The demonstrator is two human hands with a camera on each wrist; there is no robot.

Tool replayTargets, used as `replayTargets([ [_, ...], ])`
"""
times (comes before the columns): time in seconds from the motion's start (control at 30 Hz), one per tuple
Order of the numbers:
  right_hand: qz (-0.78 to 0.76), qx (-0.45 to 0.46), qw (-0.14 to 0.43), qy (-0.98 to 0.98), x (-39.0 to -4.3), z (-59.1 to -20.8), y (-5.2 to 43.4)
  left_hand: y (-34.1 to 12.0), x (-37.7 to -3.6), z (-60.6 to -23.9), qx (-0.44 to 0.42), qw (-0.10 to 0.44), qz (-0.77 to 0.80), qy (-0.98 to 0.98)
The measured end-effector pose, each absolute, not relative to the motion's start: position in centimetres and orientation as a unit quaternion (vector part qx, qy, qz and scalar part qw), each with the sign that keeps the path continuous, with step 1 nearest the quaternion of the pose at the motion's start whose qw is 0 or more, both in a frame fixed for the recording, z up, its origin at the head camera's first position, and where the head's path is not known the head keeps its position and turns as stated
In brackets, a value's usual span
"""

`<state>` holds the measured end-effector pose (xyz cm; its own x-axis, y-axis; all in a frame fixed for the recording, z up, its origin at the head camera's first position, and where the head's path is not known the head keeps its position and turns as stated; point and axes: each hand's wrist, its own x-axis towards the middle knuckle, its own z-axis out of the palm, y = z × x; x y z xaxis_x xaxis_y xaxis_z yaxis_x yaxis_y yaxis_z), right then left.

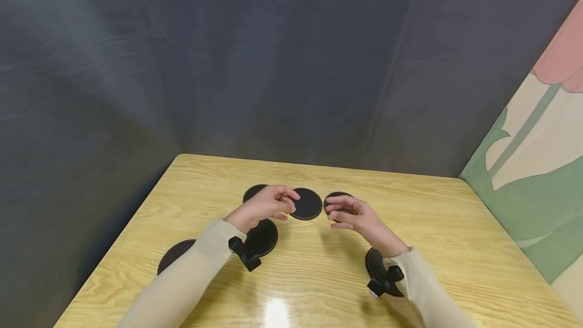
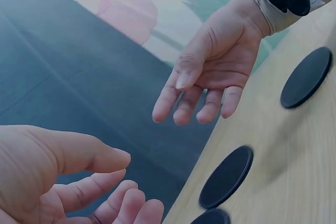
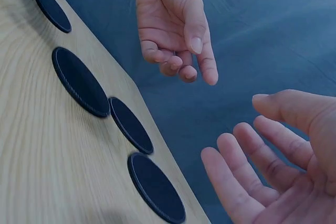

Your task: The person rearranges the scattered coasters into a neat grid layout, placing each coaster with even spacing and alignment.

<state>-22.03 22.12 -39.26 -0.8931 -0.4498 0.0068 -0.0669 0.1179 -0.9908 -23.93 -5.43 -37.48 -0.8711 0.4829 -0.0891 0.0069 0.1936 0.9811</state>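
Both hands hover above the table and hold nothing. My left hand point(image 1: 267, 205) has loosely bent fingers and covers part of a round black coaster point(image 1: 252, 192). Another dark coaster point(image 1: 264, 238) lies below its wrist. Opposite it, my right hand point(image 1: 352, 215) hangs over a stitched-edge coaster point(image 1: 338, 197), partly hiding it. Between the hands a coaster point(image 1: 306, 204) lies flat at the back. In the left wrist view the right hand point(image 2: 220, 61) shows its palm, fingers apart. The right wrist view shows the left hand point(image 3: 170, 24) with an empty palm.
Further coasters lie at the left point(image 1: 173, 253) and under the right wrist point(image 1: 375, 267), partly covered by the sleeves. The light wooden table point(image 1: 309, 287) ends at a dark curtain point(image 1: 282, 65). A flower-patterned cloth point(image 1: 537, 166) hangs at the right.
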Motion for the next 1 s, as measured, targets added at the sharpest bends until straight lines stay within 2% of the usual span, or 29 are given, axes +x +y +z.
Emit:
replayTargets([
  [0.53,-0.605,-0.198,0.099,0.765,-18.4,-40.4,29.3,0.9,-23.5,-38.5,0.219,0.234,0.618,0.718],
  [1.0,-0.545,-0.138,0.061,0.825,-15.6,-40.5,34.2,5.9,-22.1,-40.2,0.222,0.249,0.638,0.694],
])
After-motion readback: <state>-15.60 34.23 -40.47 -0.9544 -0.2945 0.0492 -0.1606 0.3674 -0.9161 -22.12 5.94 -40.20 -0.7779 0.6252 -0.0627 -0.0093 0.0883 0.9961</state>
